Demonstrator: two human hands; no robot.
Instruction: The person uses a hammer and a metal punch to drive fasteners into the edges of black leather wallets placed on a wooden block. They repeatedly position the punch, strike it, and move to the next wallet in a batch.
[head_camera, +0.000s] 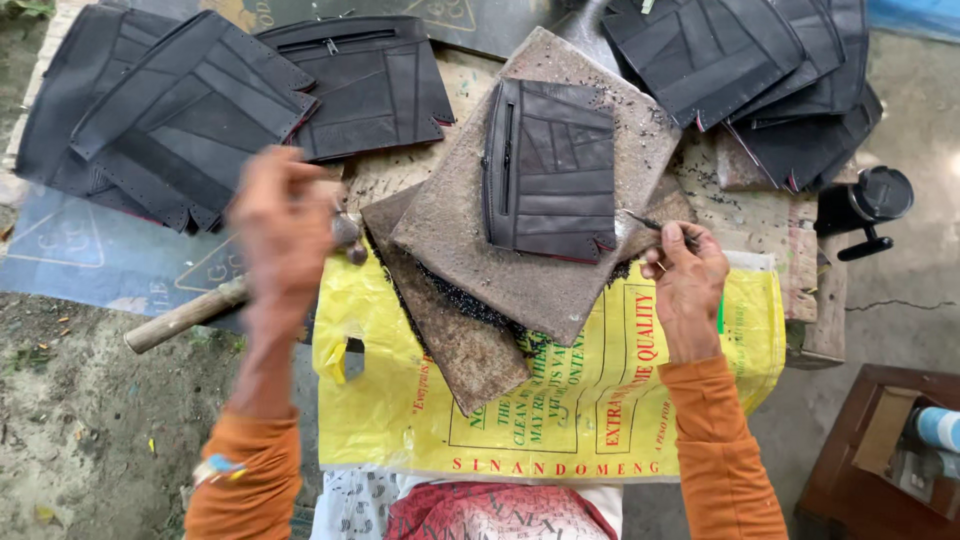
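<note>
While blurred, left hand (283, 235) (gripping hammer (215, 303)) hides its head.

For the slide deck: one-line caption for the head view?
Left hand grips a wooden-handled hammer, right hand holds a thin metal tool at a black wallet on a board.

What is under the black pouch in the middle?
The black pouch lies on a grey board, itself stacked over a second board and a yellow sack. Anything directly beneath is covered.

Long orange sleeves, beaded bracelet at left cuff
</note>
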